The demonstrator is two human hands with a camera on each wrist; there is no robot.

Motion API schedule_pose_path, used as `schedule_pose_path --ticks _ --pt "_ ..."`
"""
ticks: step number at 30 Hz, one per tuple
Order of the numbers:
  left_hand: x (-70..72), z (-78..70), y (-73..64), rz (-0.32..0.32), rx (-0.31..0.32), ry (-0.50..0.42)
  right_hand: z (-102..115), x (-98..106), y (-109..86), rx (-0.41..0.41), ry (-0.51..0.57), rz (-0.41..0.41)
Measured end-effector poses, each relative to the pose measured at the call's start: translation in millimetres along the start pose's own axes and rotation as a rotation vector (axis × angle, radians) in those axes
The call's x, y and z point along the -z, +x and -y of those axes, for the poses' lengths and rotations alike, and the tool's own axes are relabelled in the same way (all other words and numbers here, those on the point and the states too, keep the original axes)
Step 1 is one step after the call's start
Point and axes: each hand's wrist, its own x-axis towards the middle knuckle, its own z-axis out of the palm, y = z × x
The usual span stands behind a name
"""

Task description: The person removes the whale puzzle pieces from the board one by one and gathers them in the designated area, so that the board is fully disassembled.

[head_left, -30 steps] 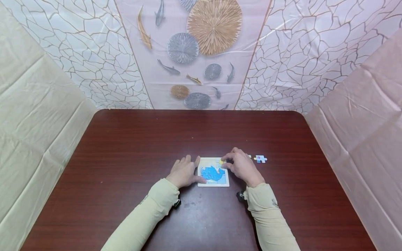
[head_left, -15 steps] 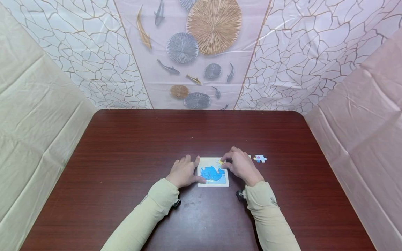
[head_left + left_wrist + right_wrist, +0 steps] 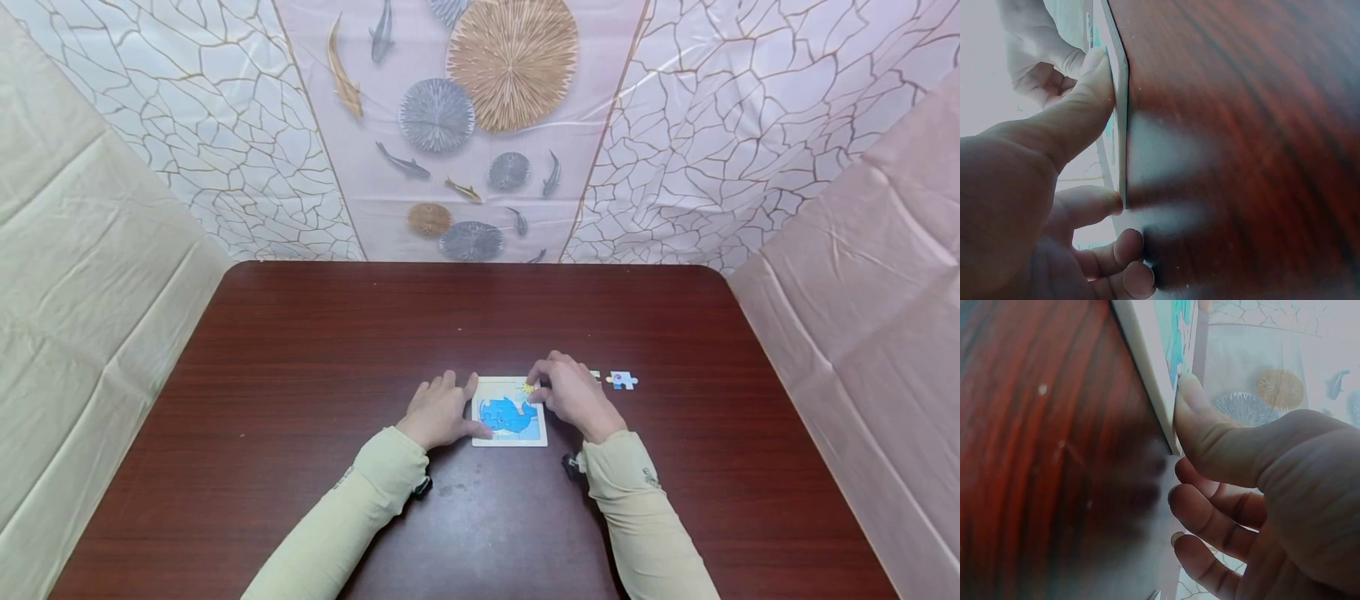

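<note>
The left hand [image 3: 441, 410] spreads wide against the whale puzzle [image 3: 504, 416]; the right hand [image 3: 576, 395] curls at its sun corner, grip unclear.

Table [image 3: 375, 333]: dk red-brown wood-grain top, glossy; far corners rounded, nr edge out of frame.
Sheen: pale glare, nr side, mid; faint smudges [image 3: 453, 489] just above it.
Specks [image 3: 1043, 389]: few, tiny, whitish, scattered on grain.
Whale puzzle tray [image 3: 510, 443]: sq., pale rim, flat on tabletop, slightly R of ctr; blue whale [image 3: 506, 414] + yellow sun [image 3: 528, 387] pic inside.
Jigsaw pc. A [image 3: 622, 380]: R of tray, apart from it; whitish/lt blue w/ reddish swirl.
Jigsaw pc. B [image 3: 596, 374]: just L of A, mostly hidden; yellowish bit shows.
</note>
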Motion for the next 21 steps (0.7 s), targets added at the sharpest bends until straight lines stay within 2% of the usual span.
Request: schedule_pose_path --ticks 21 --pt "0.4 -0.1 -0.3 0.003 -0.003 0.007 4.5 1.1 -0.7 -0.018 0.019 0.002"
